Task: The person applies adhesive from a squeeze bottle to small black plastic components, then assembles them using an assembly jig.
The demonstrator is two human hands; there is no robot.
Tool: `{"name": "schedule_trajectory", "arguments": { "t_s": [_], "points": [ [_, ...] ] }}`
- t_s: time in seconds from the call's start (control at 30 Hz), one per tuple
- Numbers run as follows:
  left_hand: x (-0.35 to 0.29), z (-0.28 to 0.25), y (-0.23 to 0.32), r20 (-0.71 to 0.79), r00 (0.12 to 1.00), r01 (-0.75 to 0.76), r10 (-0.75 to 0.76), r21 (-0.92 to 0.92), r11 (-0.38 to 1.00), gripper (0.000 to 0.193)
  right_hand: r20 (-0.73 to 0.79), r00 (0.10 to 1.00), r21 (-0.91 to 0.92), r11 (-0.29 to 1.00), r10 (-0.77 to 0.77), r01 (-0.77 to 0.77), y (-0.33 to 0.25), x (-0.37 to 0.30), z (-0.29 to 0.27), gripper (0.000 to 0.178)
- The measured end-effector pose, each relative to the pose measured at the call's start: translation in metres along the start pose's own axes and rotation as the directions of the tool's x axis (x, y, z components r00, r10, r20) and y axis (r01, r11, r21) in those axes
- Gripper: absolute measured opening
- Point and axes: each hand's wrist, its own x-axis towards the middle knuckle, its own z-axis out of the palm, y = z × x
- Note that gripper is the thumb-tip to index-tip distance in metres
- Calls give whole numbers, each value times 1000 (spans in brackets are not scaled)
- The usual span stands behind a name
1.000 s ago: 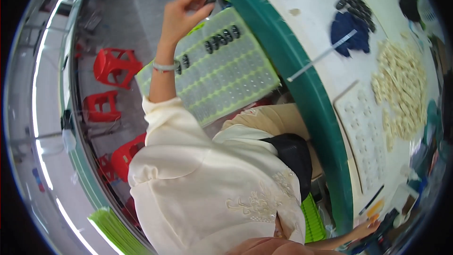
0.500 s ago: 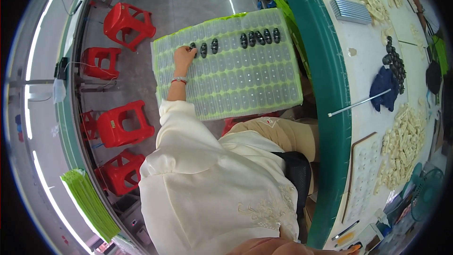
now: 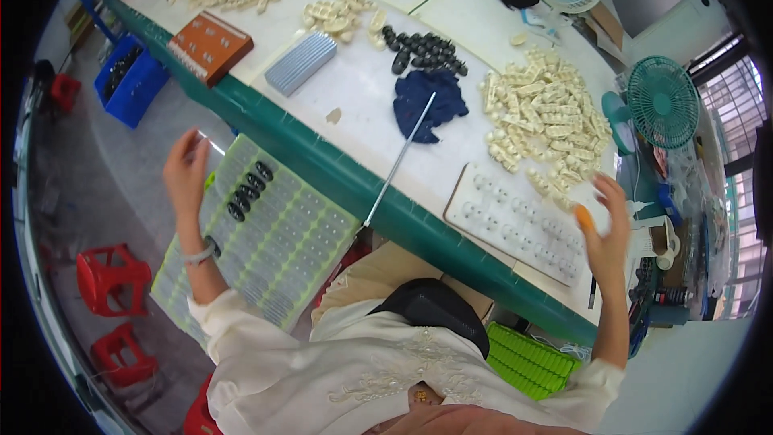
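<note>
My left hand (image 3: 186, 171) is raised beside the far left edge of a pale-green compartment tray (image 3: 299, 234), fingers extended and nothing visible in them. Several glossy black oval pieces (image 3: 250, 191) sit in a row of that tray. On the right, my right hand (image 3: 609, 229) hovers by the end of a white board (image 3: 519, 224) with rows of small round knobs. Its fingers are apart, and an orange finger cover (image 3: 584, 217) is on the thumb. Close to this hand lies a heap of cream-coloured molded pieces (image 3: 551, 113).
The white table (image 3: 362, 125) has a green front edge. On it lie a navy cloth (image 3: 429, 103), a thin metal rod (image 3: 398, 163), dark round pieces (image 3: 423, 50), a ridged silver-blue block (image 3: 301, 63) and a brown block (image 3: 211, 47). A green fan (image 3: 663, 102) stands right; red stools (image 3: 114, 280) stand left.
The view has swung toward the table. My left hand has come away from the black pieces in the tray and lifted. My right hand now shows, raised and spread, near the white board.
</note>
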Motion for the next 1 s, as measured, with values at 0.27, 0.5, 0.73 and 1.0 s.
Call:
{"name": "schedule_trajectory", "arguments": {
  "t_s": [0.27, 0.5, 0.73, 1.0],
  "points": [
    [79, 198, 166, 487, 697, -453, 527, -272, 849, 29, 278, 907, -41, 940, -316, 339, 3, 176, 141, 33],
    [62, 246, 173, 496, 714, -576, 494, 15, 817, 24, 443, 847, 29, 949, -295, 315, 22, 210, 190, 29],
    [66, 247, 165, 471, 721, -540, 508, -78, 838, 30, 434, 873, 103, 975, -222, 197, 37, 212, 183, 25],
    [81, 228, 165, 489, 760, -431, 427, -112, 896, 30, 4, 938, 135, 930, -347, 343, 38, 227, 179, 27]
  ]
}}
